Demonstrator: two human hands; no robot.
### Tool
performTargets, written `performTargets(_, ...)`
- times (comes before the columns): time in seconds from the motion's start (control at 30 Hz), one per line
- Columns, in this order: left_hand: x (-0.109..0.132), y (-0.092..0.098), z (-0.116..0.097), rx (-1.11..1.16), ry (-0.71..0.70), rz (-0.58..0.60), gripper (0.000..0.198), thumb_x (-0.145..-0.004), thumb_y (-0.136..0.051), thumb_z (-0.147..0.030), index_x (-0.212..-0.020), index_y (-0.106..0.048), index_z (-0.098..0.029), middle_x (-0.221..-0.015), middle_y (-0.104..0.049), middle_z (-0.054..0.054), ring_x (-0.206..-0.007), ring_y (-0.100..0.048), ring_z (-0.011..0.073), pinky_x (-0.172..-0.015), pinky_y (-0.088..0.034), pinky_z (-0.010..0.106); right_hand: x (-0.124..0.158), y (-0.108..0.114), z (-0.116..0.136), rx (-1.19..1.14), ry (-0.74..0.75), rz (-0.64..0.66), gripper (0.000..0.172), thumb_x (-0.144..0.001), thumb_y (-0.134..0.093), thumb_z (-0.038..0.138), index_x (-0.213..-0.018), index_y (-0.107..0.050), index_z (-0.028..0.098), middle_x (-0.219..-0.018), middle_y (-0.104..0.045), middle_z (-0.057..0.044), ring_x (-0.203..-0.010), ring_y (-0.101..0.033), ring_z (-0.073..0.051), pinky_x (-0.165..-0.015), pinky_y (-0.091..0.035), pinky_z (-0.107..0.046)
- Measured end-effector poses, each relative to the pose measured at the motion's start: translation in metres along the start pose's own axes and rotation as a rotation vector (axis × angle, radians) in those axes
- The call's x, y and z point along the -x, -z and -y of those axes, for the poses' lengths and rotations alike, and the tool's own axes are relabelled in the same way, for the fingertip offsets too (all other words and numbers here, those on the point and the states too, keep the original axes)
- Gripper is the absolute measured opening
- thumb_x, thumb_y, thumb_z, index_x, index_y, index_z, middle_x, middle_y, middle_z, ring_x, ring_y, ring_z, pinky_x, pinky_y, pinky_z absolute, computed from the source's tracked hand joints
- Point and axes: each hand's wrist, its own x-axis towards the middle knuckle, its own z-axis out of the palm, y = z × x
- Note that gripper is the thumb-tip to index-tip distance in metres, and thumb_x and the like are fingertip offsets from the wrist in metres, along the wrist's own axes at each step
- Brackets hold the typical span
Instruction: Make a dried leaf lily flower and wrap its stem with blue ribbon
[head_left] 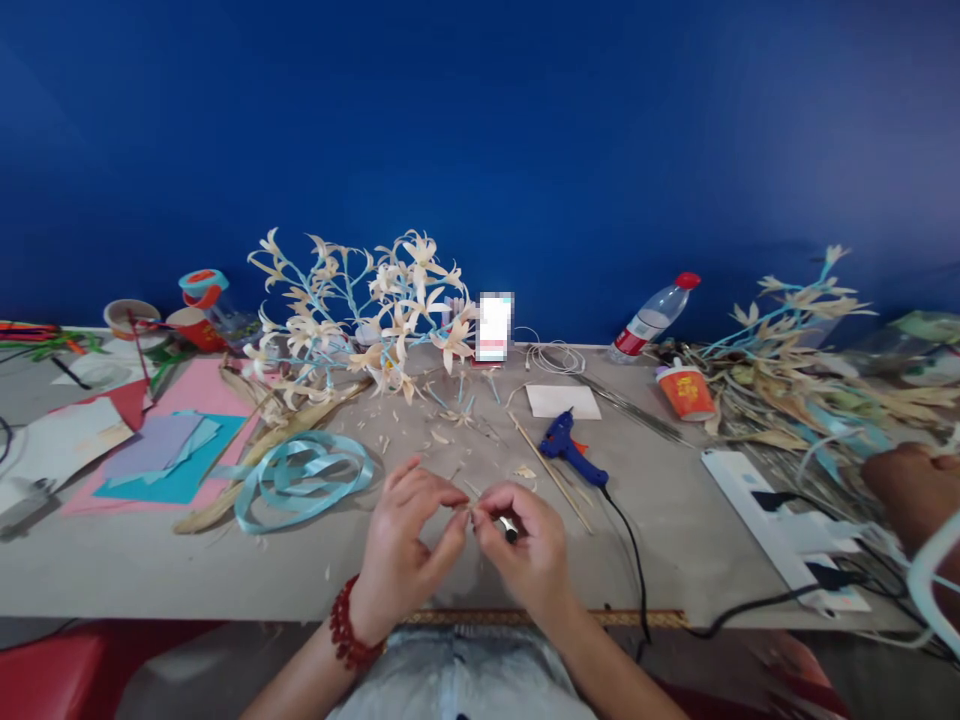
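Nearest, at the middle of the table's (285, 580) front edge, are two hands, their fingertips almost meeting. The left hand (414, 525), with one red bead bracelet (351, 625) at its wrist, pinches thumb and forefinger together on one pale sliver (471, 506), too small to identify; its other fingers are loosely spread. The right hand (525, 535) pinches the sliver's other side, its thumb and forefinger nearly closed; one small dark-ended object (511, 535) shows within its curled grip.

By the table's front edge, toward the right corner, lies one white power strip (754, 525) with two black plugs in it; one hand of another person (911, 495) is beside it, its grip unclear.

Farther in, one coil of light-blue ribbon (349, 455) lies left of the hands, and one pink sheet (82, 500) under other papers lies beyond it toward the left edge. Right of the middle are one blue glue gun (574, 450) and one white card (562, 402).

Along the back edge stand two clusters of pale flowers, a larger one (424, 258) left of centre and a smaller one (795, 305) toward the back right corner, their blooms too tangled to count. Between them are one lit screen (493, 328), one red-capped bottle (651, 318), tilted, and one orange cup (686, 392).
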Motion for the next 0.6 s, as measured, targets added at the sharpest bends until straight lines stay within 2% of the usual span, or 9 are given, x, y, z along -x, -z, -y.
performTargets(0.13, -0.001, -0.01, -0.004, -0.067, -0.032, -0.056, 0.015, -0.084, -0.055, -0.01, -0.077, -0.058, -0.022, -0.069, -0.063, -0.002, -0.07, -0.06, 0.0162, -0.1, -0.043, 0.046, -0.001, -0.003, 0.005, 0.044, 0.063, -0.027, 0.012, -0.083, -0.06, 0.016, -0.072, -0.058, 0.021, -0.066, -0.062, 0.002, -0.06, -0.059, -0.014, -0.06, -0.046, -0.025)
performTargets(0.33, 0.004, -0.006, 0.013, -0.193, -0.016, -0.207, 0.016, -0.083, -0.053, -0.007, -0.082, -0.057, -0.022, -0.075, -0.065, 0.001, -0.075, -0.061, 0.0193, -0.097, -0.044, 0.047, 0.001, -0.001, 0.004, 0.023, 0.029, -0.083, 0.011, -0.083, -0.059, 0.016, -0.073, -0.059, 0.021, -0.067, -0.063, 0.0, -0.062, -0.06, -0.015, -0.061, -0.048, -0.026)
performTargets(0.37, 0.004, -0.004, 0.012, -0.163, 0.0, -0.202, 0.015, -0.084, -0.052, -0.009, -0.085, -0.058, -0.022, -0.078, -0.066, 0.002, -0.078, -0.062, 0.0203, -0.097, -0.045, 0.048, 0.001, 0.0, 0.003, 0.013, 0.014, -0.083, 0.011, -0.083, -0.059, 0.016, -0.073, -0.059, 0.021, -0.067, -0.063, 0.0, -0.062, -0.061, -0.015, -0.06, -0.049, -0.026)
performTargets(0.43, 0.003, -0.002, 0.006, -0.06, 0.011, -0.118, 0.015, -0.086, -0.051, -0.012, -0.091, -0.059, -0.023, -0.083, -0.068, 0.004, -0.083, -0.063, 0.0213, -0.099, -0.044, 0.048, 0.001, 0.0, 0.002, -0.002, -0.003, -0.064, 0.011, -0.083, -0.059, 0.017, -0.073, -0.059, 0.021, -0.067, -0.063, 0.0, -0.061, -0.06, -0.015, -0.058, -0.049, -0.026)
performTargets(0.5, 0.0, -0.003, -0.002, 0.012, -0.011, -0.041, 0.013, -0.086, -0.052, -0.012, -0.089, -0.059, -0.023, -0.08, -0.067, 0.002, -0.08, -0.063, 0.0199, -0.101, -0.043, 0.047, 0.001, -0.002, 0.002, -0.01, -0.008, -0.046, 0.011, -0.083, -0.059, 0.018, -0.073, -0.059, 0.021, -0.067, -0.063, 0.0, -0.06, -0.059, -0.015, -0.057, -0.049, -0.026)
performTargets(0.6, -0.003, -0.01, -0.007, 0.032, -0.012, -0.046, 0.014, -0.085, -0.053, -0.01, -0.08, -0.056, -0.022, -0.069, -0.061, -0.001, -0.069, -0.06, 0.0165, -0.099, -0.045, 0.045, 0.001, -0.004, 0.004, -0.004, 0.006, -0.06, 0.011, -0.083, -0.06, 0.017, -0.072, -0.059, 0.021, -0.066, -0.063, 0.0, -0.06, -0.06, -0.015, -0.057, -0.049, -0.026)
